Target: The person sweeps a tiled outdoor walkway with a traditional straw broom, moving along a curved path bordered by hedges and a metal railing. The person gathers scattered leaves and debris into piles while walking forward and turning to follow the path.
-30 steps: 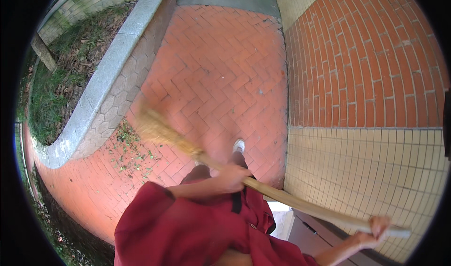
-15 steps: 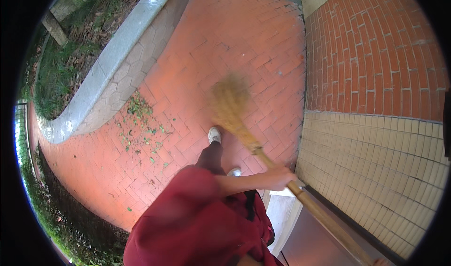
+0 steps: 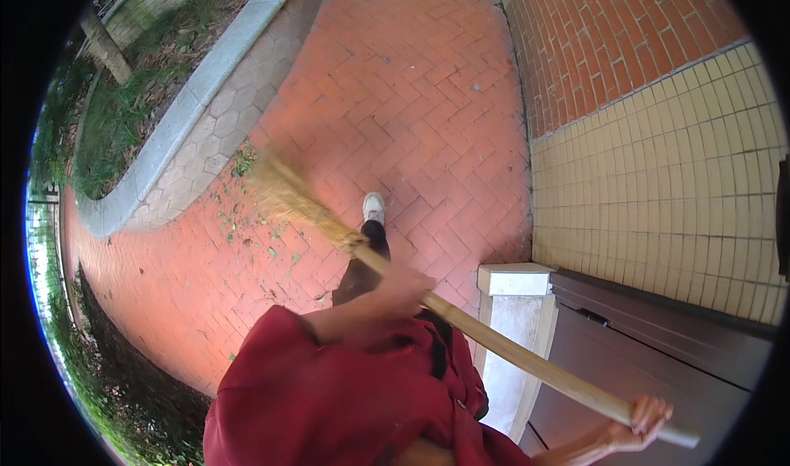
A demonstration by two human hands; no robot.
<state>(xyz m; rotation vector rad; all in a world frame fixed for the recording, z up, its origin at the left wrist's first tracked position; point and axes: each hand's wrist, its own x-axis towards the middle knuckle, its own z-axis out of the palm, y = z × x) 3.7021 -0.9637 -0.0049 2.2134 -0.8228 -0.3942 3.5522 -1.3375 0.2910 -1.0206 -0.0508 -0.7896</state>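
Note:
A straw broom (image 3: 309,211) lies slantwise across the view, its bristle tips blurred. The bristles reach the brick floor beside a scatter of green leaves (image 3: 276,234), partly covering them. My left hand (image 3: 403,289), somewhat blurred, is wrapped round the wooden handle just above the broom head. Farther up, close to the handle's end at the lower right, my right hand (image 3: 648,421) is closed round the wood.
A low planter wall (image 3: 210,120) with a pale rim curves along the left. On the right stands a brick and tile wall (image 3: 650,170). A white pillar (image 3: 514,281) and a dark metal door (image 3: 609,342) are near my right side. My shoe (image 3: 374,207) is on the red paving.
The broom head has swept left, from the middle of the paving to the leaves. My left hand went left with it, and my right hand has come further into view.

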